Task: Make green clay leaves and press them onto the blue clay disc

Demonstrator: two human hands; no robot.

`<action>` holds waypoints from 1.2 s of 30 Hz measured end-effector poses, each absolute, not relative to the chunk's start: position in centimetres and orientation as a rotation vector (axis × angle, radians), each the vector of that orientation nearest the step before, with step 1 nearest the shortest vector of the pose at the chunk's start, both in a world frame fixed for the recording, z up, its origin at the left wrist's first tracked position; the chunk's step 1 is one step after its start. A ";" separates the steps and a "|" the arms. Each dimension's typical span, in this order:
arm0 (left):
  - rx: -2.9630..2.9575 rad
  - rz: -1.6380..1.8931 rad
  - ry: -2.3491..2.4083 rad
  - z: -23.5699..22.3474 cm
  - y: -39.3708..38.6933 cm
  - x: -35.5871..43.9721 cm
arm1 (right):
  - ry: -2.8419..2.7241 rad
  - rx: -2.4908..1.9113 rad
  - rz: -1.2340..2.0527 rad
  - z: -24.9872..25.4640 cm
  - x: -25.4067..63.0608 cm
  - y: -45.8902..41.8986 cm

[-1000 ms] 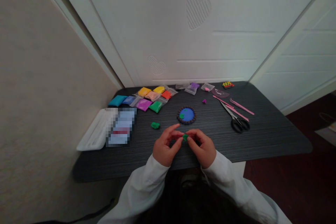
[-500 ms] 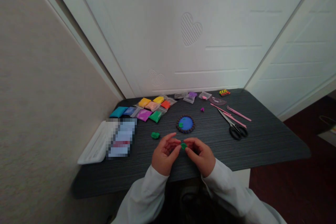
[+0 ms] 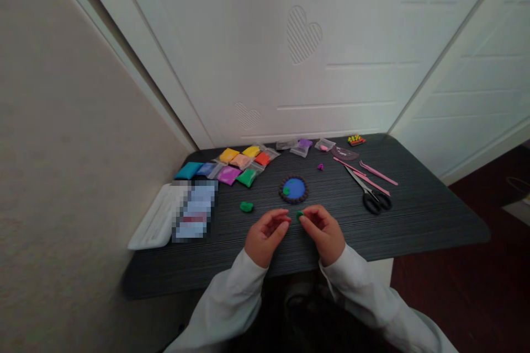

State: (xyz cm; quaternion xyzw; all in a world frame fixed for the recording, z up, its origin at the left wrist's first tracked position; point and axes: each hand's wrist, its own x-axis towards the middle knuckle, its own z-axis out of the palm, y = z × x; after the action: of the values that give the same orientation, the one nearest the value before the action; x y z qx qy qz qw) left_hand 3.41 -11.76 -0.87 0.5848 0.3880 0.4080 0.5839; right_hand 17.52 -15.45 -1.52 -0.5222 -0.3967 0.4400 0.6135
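Fingers of your right hand (image 3: 327,234) are pinching a small green piece (image 3: 300,215) between thumb and forefinger; you are holding it over the table (image 3: 434,226), inward of the middle of its near edge; fingers of your left hand (image 3: 263,238) are curling just beside it, the thumb and fingertips standing slightly apart and clear of the piece. Farther from the near edge, a round blue disc (image 3: 296,190) is lying flat, with dark brown beads (image 3: 306,197) ringing it and green spots (image 3: 286,191) showing on its surface; a green lump (image 3: 247,207) is resting between the disc and the left edge. Toward the right edge, black-handled scissors (image 3: 371,197) are lying with their blades pointing toward the far edge; pink sticks (image 3: 377,184) are resting against them; a hooked pink tool (image 3: 379,173) is lying near these, closer to the right edge. Coloured packets (image 3: 228,175) are spreading from the far left corner along the far edge; a white tray (image 3: 155,226) is sitting at the left edge.
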 end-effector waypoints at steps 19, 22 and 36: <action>1.600 1.093 0.881 -1.5 -11.5 3.3 | -0.866 -1.125 1.120 -1.0 17.5 -15.9; 1.611 1.104 0.881 -1.6 -11.5 3.2 | -0.871 -1.121 1.116 -0.9 17.5 -15.9; 1.635 1.045 0.921 -1.5 -11.7 3.0 | -0.889 -1.128 1.113 -0.9 17.7 -16.0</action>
State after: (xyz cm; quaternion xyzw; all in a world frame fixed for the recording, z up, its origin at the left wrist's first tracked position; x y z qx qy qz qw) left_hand 3.05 -11.70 -1.54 0.6692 0.3770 0.4277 0.4767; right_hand 17.66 -16.03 -0.88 -0.4897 -0.3860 0.4829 0.6149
